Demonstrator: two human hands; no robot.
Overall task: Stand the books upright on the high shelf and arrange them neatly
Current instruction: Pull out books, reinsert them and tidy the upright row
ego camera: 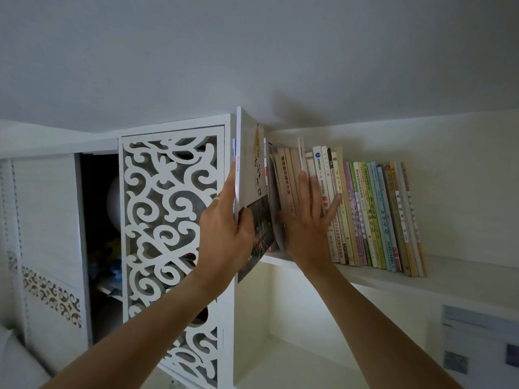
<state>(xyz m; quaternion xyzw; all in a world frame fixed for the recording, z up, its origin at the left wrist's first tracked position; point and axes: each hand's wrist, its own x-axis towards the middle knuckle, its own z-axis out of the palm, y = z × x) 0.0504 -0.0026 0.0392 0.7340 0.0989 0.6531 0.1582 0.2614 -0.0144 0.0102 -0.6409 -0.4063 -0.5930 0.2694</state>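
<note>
My left hand (224,220) pinches large thin grey-covered book (251,175) at lower spine, at left end of white high shelf (379,276). Right hand (307,217), fingers spread flat, presses row of upright paperbacks (365,214). Book looks light, floppy; I judge mid-spine hold safer.

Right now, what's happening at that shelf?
A person is shelving books up high. The left hand grips a large thin book by its lower edge, holding it upright at the left end of the row, partly out past the shelf front. The right hand presses flat, fingers spread, against the spines of the row of books, which lean somewhat. A fretwork cabinet door stands just left.
</note>
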